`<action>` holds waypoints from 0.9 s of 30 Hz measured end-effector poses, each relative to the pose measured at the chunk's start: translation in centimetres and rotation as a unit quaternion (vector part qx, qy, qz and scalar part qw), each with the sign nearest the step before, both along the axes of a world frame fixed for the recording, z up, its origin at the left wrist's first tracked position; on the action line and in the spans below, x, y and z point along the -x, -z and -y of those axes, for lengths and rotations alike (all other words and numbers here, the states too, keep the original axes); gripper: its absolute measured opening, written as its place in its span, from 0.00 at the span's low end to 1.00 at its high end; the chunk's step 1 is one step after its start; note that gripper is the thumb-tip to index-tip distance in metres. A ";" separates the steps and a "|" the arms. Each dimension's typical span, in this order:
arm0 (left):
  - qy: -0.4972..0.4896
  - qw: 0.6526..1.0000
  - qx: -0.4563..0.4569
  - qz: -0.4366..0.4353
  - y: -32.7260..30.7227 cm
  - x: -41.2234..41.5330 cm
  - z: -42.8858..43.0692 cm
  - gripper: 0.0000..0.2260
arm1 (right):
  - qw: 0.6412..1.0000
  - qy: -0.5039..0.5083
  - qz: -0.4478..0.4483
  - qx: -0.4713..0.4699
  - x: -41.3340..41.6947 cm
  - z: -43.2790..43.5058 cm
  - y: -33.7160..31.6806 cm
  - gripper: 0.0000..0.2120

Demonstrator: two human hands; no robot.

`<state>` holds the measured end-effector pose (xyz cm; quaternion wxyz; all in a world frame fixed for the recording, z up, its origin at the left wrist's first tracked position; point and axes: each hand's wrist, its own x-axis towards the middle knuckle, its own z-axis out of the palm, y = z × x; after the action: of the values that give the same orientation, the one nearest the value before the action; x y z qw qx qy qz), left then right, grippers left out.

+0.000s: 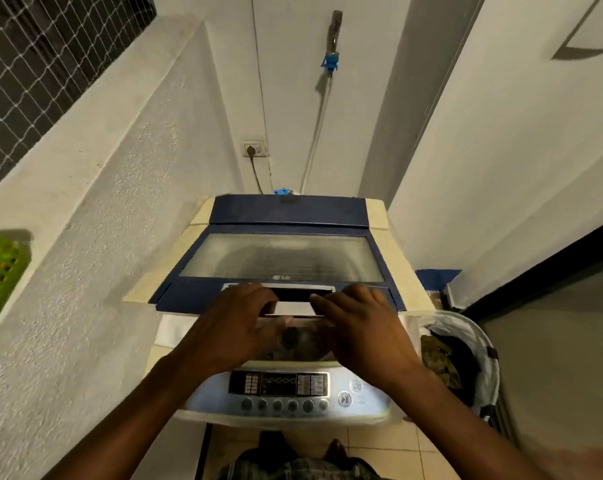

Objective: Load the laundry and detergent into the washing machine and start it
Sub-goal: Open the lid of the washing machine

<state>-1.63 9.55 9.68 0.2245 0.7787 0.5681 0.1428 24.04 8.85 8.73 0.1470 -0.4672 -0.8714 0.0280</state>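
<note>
At the washing machine (pixel 286 393), both hands (pixel 237 327) (pixel 366 327) grip the tilted lid's (pixel 279 258) front edge.

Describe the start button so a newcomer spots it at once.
Find the washer, then the control panel along its near edge. Right of the row of small grey knobs sits the start button: round, alone, marked play/pause.

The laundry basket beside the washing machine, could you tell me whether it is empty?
No, the laundry basket to the right of the washing machine holds dark and patterned clothes.
</note>
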 end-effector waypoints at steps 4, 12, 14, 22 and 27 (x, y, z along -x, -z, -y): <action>0.004 0.996 -0.080 -0.030 -3.5 0.3 -3.1 0.19 | 0.998 0.007 -0.013 -0.060 0.4 -3.1 -3.9 0.21; -0.065 0.953 -0.277 -0.107 -7.9 -0.4 -12.1 0.22 | 0.985 0.118 -0.081 -0.097 2.3 -11.6 -8.7 0.19; -0.098 0.943 -0.302 -0.103 -8.4 -0.8 -14.5 0.21 | 0.980 0.140 -0.087 -0.115 2.9 -14.1 -9.4 0.19; -0.117 0.943 -0.267 -0.160 -10.1 -1.4 -21.4 0.25 | 0.975 0.160 -0.105 -0.110 4.0 -21.5 -10.0 0.21; -0.091 0.950 -0.240 -0.176 -10.5 -0.9 -24.4 0.24 | 0.978 0.157 -0.113 -0.082 4.2 -24.3 -9.9 0.21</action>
<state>-0.72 33.92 20.17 -0.0860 0.7676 0.6158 0.1555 19.89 33.19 18.65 0.2849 -0.5780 -0.7645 -0.0143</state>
